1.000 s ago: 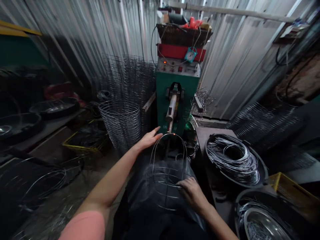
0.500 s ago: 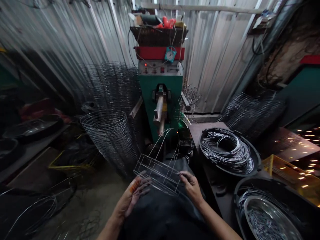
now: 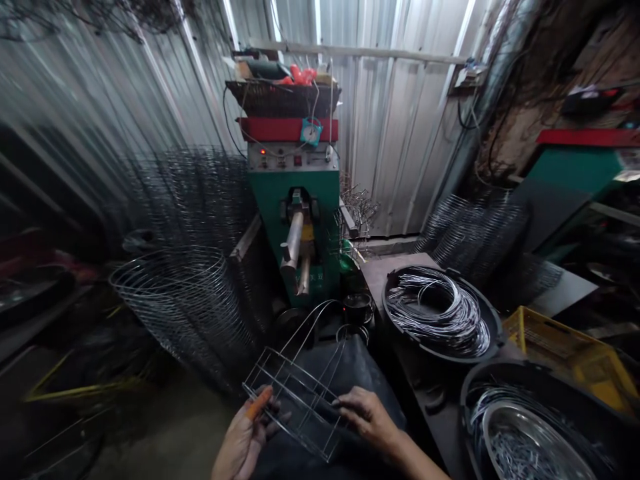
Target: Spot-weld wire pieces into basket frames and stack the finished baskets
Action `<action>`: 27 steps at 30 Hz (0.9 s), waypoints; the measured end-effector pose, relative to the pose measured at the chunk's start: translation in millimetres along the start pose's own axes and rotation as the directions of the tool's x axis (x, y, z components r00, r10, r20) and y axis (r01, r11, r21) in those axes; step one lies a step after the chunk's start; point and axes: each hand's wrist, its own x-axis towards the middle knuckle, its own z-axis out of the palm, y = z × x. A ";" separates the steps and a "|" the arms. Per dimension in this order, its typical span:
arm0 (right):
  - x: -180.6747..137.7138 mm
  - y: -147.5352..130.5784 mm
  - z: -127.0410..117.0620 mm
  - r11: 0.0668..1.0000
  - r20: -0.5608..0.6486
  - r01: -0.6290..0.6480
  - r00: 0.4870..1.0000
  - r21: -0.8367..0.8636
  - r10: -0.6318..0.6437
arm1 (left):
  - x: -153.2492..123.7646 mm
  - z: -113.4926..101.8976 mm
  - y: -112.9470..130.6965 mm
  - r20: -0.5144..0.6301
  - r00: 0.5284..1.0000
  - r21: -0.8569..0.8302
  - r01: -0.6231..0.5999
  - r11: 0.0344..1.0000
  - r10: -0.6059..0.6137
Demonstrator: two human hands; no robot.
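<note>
A small wire basket (image 3: 296,393) of thin welded rods, with a long bent wire loop rising from its far side, is held tilted over my lap. My left hand (image 3: 245,430) grips its left edge, an orange-coloured digit on top and the other fingers beneath. Pinched at the opposite side is the wire, in my right hand (image 3: 367,415). Ahead stands a green spot-welding machine (image 3: 320,200) with a red light lit. Its electrode arms (image 3: 295,250) point toward me, just beyond the wire loop. A dark cloth (image 3: 355,363) covers my lap.
On the right bench, a black basin (image 3: 493,320) holds coiled wire rings (image 3: 465,313). Nearer, another basin (image 3: 467,400) contains wires and a metal bowl (image 3: 493,420) of small pieces. A yellow crate (image 3: 565,337) stands beyond. Stacked wire rings (image 3: 185,287) rise on the left.
My view has turned right and up, so the machine sits lower and further left. My left fingers have closed more around the basket's edge. The sparks at the right have gone.
</note>
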 end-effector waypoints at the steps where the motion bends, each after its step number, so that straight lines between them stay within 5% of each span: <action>1: -1.2 0.6 -1.1 1.000 0.000 -0.012 1.000 -0.005 0.012 | -0.7 0.3 0.0 0.007 1.000 0.004 -0.001 1.000 0.001; 7: -2.4 -3.3 -3.1 0.999 0.027 -0.036 0.999 0.010 0.035 | -3.5 3.4 8.2 -0.007 1.000 0.112 0.029 0.993 -0.028; 10: 1.2 -6.1 -14.0 0.999 0.056 -0.038 0.998 0.025 0.036 | 0.7 16.2 21.7 0.075 0.997 0.169 -0.035 0.985 0.023; 13: 6.9 -2.4 -34.7 0.989 -0.071 -0.140 0.987 0.041 0.142 | 15.6 37.6 35.2 0.194 0.976 0.188 -0.133 0.973 0.096; 20: 37.8 24.5 -97.9 0.907 -0.465 -0.272 0.789 0.320 0.401 | 83.1 76.2 23.6 0.305 0.920 0.257 -0.326 0.910 0.244; 27: 104.2 78.7 -168.0 0.850 -0.553 -0.265 0.664 0.455 0.503 | 133.9 31.6 -13.5 0.266 0.923 0.215 -0.339 0.916 0.279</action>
